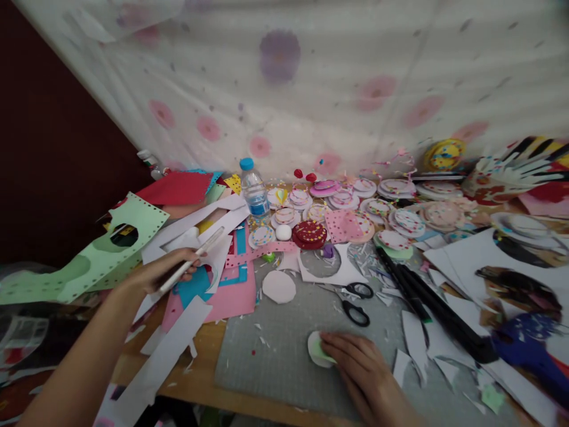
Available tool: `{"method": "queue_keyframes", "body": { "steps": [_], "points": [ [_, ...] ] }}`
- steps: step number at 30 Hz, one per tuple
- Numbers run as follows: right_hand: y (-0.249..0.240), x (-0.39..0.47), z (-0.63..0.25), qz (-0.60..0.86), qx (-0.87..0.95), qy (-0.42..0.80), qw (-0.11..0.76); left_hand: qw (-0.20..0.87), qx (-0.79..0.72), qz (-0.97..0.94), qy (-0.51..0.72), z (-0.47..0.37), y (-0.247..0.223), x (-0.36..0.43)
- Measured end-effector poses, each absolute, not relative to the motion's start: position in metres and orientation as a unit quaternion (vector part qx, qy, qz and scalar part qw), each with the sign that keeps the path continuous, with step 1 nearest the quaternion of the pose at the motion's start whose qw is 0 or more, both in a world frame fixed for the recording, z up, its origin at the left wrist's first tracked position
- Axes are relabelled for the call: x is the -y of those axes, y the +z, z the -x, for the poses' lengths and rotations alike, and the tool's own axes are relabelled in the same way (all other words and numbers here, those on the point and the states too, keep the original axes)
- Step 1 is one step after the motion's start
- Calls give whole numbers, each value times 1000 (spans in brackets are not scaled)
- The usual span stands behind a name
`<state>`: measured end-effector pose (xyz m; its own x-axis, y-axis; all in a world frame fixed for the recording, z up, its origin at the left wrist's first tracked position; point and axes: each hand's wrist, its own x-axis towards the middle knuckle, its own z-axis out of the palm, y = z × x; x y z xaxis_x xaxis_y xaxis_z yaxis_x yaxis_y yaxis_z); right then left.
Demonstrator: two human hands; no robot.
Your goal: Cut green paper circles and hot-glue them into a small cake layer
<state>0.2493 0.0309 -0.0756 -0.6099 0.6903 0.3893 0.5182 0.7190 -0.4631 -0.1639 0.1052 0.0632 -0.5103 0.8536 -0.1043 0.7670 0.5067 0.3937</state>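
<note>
The right hand's [362, 362] fingers lie close together, tips over the right edge of a small rounded white-and-pale-green paper piece [315, 349] on the grey cutting mat [275, 367]; whether they pinch it, I cannot tell. The left hand's [180, 265] fingers curl around a slim white rod [178, 275]. Black-handled scissors [344, 291] lie farther off.

The left hand [184, 267] is held at eight o'clock, fingers curled; the right hand [360, 362] is laid at five, fingers extended.
</note>
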Motion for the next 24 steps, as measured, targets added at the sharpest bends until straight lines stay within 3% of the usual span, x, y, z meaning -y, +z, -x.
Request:
{"method": "queue_keyframes", "body": {
  "steps": [3,5,10,16,21,24],
  "points": [
    [-82,-29,-246,376,878,88,284,175,-855,-476,106,147,42,-106],
    [-87,-27,-245,411,864,63,285,134,-877,-453,87,136,26,-110],
    [-85,-22,-248,436,842,82,306,36,-901,-429,50,117,0,-122],
    [-48,-33,-240,386,840,100,368,4,-894,-448,12,105,1,-126],
    [-8,-72,-189,330,832,230,381,19,-889,-458,-19,101,9,-122],
    [0,-99,-138,341,824,366,266,34,-884,-467,-23,108,20,-116]
  ]
}}
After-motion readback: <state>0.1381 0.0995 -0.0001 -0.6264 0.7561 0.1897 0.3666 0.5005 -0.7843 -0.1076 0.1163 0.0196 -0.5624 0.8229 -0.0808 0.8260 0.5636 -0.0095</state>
